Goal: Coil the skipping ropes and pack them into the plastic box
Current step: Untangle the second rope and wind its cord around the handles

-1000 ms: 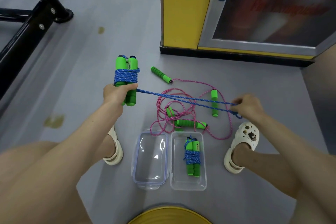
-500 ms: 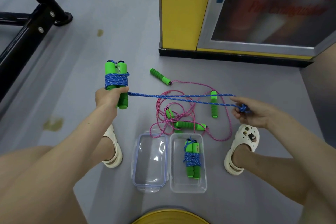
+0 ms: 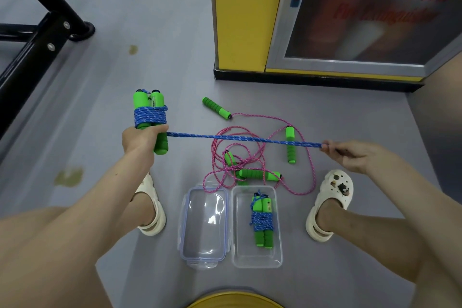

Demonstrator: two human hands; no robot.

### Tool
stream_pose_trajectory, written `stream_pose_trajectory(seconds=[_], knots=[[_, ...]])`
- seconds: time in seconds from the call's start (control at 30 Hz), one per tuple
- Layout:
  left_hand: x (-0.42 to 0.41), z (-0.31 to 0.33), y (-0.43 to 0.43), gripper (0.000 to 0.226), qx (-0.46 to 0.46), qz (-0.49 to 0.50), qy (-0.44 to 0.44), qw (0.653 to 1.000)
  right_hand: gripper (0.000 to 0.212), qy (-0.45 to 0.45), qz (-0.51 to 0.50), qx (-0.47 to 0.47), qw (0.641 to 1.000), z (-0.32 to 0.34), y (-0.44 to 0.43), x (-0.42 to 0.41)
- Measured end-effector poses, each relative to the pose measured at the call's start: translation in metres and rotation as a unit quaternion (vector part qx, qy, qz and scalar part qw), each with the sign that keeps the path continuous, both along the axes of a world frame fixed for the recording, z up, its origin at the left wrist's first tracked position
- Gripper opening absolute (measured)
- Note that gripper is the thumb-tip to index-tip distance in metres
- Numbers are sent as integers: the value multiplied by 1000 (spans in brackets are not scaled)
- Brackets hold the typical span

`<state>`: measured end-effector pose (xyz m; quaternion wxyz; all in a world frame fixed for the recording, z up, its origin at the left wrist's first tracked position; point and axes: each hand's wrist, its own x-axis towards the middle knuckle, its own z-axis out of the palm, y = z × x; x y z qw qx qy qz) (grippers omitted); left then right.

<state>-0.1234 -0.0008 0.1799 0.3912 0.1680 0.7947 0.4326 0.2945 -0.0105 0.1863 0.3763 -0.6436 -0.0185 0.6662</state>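
My left hand (image 3: 142,139) grips a pair of green foam handles (image 3: 150,117) with blue rope wound around them. The free blue rope (image 3: 240,138) runs taut to the right, where my right hand (image 3: 350,155) pinches its looped end. Pink skipping ropes (image 3: 252,157) with green handles lie tangled on the floor beyond the box. The clear plastic box (image 3: 257,261) sits between my feet and holds one coiled blue rope (image 3: 262,220). Its lid (image 3: 203,222) lies open on the left of the box.
A yellow cabinet (image 3: 240,15) with a glass door stands at the back. A black metal frame (image 3: 37,40) crosses the far left. My sandalled feet (image 3: 330,202) flank the box, and a yellow round edge (image 3: 232,300) shows at the bottom.
The doubled blue rope has been pulled straight and tight. My left hand with the wrapped handles has shifted left and slightly down; my right hand now pinches the rope's end.
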Motion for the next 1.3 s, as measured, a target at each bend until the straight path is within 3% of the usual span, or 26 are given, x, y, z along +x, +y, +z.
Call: stream_pose_trajectory(seconds=[0.23,0.33,0.47,0.73,0.83,0.97,1.03,1.2,1.3], knots=[[1,-5,1,50,-11,-3,8,1000,26,-9,-68,31,997,-1,5,6],[-1,-5,2,50,-11,-2,16,1000,16,-11,-28,54,998,4,3,3],[-2,-4,3,50,-8,3,17,1000,18,-171,121,49,977,3,-2,-1],[-2,-5,2,42,-4,4,12,1000,19,-332,181,43,925,-2,-4,0],[-5,-6,4,46,-6,12,-7,1000,22,-297,116,29,947,-2,-3,0],[-3,-8,3,44,-14,9,-10,1000,23,-149,-35,39,987,-3,2,3],[-4,-7,4,46,-12,15,-4,1000,22,-107,-47,49,992,-2,3,5],[-4,-9,5,39,-11,19,-10,1000,26,-169,0,42,985,-6,6,10],[1,-11,4,32,-11,8,-20,1000,28,-106,-58,51,991,-10,8,16]])
